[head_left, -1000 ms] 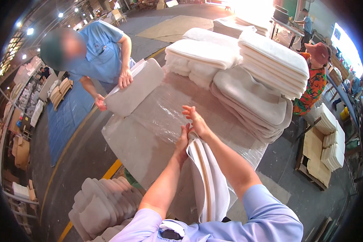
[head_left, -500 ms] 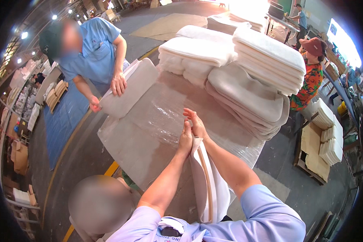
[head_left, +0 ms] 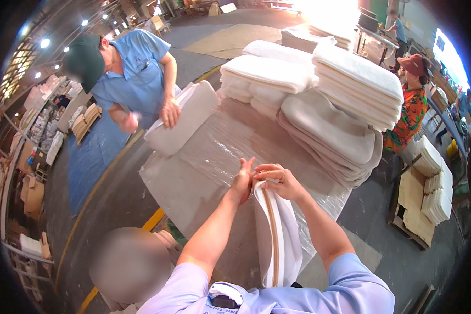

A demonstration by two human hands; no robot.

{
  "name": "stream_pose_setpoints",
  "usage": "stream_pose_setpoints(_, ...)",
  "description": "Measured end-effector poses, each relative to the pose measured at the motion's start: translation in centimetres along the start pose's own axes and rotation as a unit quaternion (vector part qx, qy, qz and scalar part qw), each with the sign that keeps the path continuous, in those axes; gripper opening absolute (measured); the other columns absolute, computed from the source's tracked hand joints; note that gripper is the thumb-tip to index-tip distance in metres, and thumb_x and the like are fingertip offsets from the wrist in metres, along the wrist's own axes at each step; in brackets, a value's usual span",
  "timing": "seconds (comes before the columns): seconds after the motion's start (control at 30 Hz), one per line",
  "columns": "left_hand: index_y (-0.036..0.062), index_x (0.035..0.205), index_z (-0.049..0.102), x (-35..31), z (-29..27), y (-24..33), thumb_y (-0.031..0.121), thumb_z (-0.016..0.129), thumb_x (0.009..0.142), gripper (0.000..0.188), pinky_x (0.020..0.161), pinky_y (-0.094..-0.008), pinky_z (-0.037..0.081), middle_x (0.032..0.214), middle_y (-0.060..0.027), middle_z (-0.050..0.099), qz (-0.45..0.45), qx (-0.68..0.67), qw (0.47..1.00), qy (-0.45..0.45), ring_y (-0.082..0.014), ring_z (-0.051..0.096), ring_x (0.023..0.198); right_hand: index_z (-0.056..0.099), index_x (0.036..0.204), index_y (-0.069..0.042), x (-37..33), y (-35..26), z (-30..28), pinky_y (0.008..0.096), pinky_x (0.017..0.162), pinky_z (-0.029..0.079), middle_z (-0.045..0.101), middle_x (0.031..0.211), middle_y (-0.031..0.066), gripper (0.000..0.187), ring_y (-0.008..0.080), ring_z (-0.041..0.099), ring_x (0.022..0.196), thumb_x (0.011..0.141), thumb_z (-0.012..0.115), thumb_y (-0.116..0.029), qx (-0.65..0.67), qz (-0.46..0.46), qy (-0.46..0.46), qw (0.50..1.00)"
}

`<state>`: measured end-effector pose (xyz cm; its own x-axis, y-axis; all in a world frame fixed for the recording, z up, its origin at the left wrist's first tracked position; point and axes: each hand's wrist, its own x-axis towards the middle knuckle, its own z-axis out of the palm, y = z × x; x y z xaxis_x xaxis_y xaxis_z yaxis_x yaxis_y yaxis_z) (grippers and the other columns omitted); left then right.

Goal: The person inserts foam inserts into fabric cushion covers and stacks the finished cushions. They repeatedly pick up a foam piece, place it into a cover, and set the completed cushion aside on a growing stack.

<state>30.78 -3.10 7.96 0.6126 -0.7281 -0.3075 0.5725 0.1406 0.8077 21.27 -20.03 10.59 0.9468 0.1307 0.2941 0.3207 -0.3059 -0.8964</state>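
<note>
A padded fabric cover, white and pale grey with a tan strip along its length, stands on edge between my forearms, one end close to my body. My right hand bends its fingers over the cover's far end and grips it. My left hand is beside that same end, palm turned inward and fingers stretched out, with its thumb side near the right fingertips. Underneath lies a plastic-wrapped table surface. The inside of the cover's far end is hidden by my right fingers.
Stacked white padded pieces and grey ones stand at the far right of the table. A co-worker in blue handles a grey padded piece across the left corner. Another person's blurred head is close at lower left.
My right hand has gone from lying flat against the left to bending over the cover's end. The co-worker's hand on the left has lifted slightly. The view has shifted a little.
</note>
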Motion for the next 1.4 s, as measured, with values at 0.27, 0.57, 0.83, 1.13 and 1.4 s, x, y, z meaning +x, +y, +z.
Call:
stream_pose_setpoints(0.27,0.0278,0.172,0.007,2.3,4.1,7.9,0.098,0.022,0.086,0.112,0.116,-0.0511,0.042,0.159,-0.0299,0.045,-0.013,0.249,0.966,-0.070,-0.0430,0.057,0.135,0.072,0.096,0.004,0.1,0.2,4.3,0.0331,0.089,0.051,0.076,0.108,0.0099,0.012,0.0195,0.067,0.100,0.095,0.069,-0.008,0.067,0.016,0.155,0.986)
stream_pose_setpoints(0.57,0.0288,0.165,0.038,0.7,8.4,5.4,0.094,0.018,0.091,0.101,0.101,-0.0395,0.053,0.145,-0.0209,0.063,-0.033,0.526,0.846,-0.080,-0.0336,0.070,0.117,0.070,0.084,-0.007,-3.6,4.5,6.3,0.0241,0.064,0.043,0.065,0.079,-0.0060,0.020,0.0038,0.055,0.072,0.103,0.069,-0.013,0.262,0.073,0.238,0.932)
stream_pose_setpoints(0.83,0.0212,0.160,0.049,1.4,8.6,3.6,0.070,0.028,0.108,0.074,0.110,-0.0369,0.047,0.141,-0.0148,0.068,-0.022,0.567,0.822,-0.043,-0.0305,0.065,0.125,0.073,0.094,-0.006,-4.2,5.0,6.4,0.0240,0.072,0.048,0.070,0.088,-0.0045,0.017,0.0054,0.061,0.079,0.105,0.068,-0.018,0.292,0.059,0.228,0.927)
stream_pose_setpoints(1.13,0.0090,0.130,0.064,0.8,1.7,-0.3,0.053,0.041,0.112,0.053,0.105,-0.0360,0.046,0.118,-0.0073,0.068,0.037,0.147,0.986,-0.071,-0.0164,0.059,0.118,0.075,0.101,0.003,-3.7,1.8,3.8,0.0304,0.096,0.047,0.069,0.125,0.0109,0.016,0.0174,0.063,0.109,0.102,0.069,-0.011,0.243,-0.002,0.216,0.946)
stream_pose_setpoints(1.4,0.0088,0.111,0.068,-5.4,-5.0,-0.5,0.052,0.061,0.104,0.044,0.091,-0.0367,0.055,0.104,-0.0051,0.067,0.230,0.090,0.968,0.056,-0.0171,0.066,0.099,0.075,0.118,0.000,-18.9,-5.2,4.1,0.0345,0.098,0.052,0.072,0.126,0.0091,0.019,0.0174,0.065,0.114,0.101,0.068,-0.006,0.304,0.198,0.215,0.907)
